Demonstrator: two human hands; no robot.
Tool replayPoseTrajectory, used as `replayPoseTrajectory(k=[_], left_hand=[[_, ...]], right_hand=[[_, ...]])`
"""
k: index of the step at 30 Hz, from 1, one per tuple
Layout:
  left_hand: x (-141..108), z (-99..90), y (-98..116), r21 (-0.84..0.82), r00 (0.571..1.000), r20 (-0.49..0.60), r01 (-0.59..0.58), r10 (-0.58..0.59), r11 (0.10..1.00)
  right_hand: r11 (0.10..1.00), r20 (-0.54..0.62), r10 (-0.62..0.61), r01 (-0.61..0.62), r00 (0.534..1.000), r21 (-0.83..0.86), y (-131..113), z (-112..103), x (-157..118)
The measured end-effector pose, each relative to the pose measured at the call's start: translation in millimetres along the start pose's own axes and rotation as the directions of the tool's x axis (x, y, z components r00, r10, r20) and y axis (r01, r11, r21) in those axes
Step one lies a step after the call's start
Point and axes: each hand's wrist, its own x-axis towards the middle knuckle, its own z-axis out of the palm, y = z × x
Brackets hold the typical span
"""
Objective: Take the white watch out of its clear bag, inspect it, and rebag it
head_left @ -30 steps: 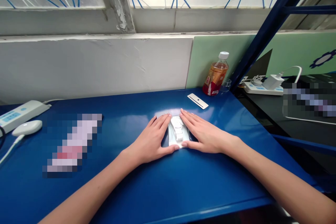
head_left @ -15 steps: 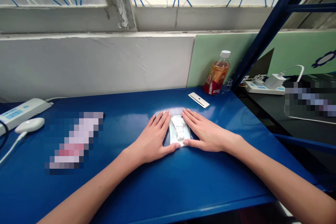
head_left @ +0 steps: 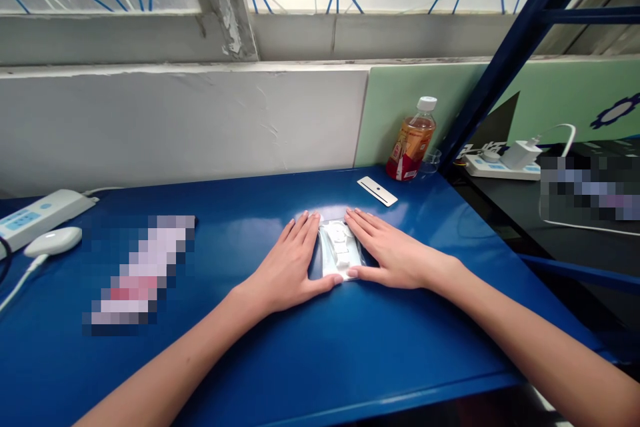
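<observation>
A clear plastic packet with a white item inside (head_left: 341, 247) lies flat on the blue table (head_left: 310, 360). My left hand (head_left: 293, 263) rests flat at its left side, fingers stretched out and thumb at the packet's lower edge. On the right side my right hand (head_left: 385, 250) lies flat too, its fingertips at the upper right corner and its thumb near the lower edge. Both thumb tips are close together. Neither hand is wrapped around anything.
Behind the hands lie a flat white strip (head_left: 377, 191) and an upright drink bottle (head_left: 411, 140). At left are a pixelated object (head_left: 145, 267), a white power strip (head_left: 43, 213) and a white oval device (head_left: 55, 241). A blue metal post (head_left: 500, 73) rises at right.
My left hand has shifted very slightly left, showing a bit more of the packet's left edge. The whole view has also drifted slightly.
</observation>
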Motion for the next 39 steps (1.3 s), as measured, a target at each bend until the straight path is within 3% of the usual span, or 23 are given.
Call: replayPoseTrajectory(k=[13,23,39], left_hand=[[-4,-7.7,-14,-0.02,0.997,0.076,-0.015,0.017,1.0],[-1,-6.7,-11,0.003,0.997,0.037,-0.06,0.06,0.998],[-2,-4.5,-13,0.039,0.997,0.041,-0.069,0.068,0.997]], right_hand=[[0.993,0.043,-0.016,0.011,0.999,0.118,16,-13,0],[0.999,0.119,0.018,-0.024,0.993,0.047,4,-13,1],[1.0,0.113,0.019,-0.02,0.993,0.01,6,-9,0]])
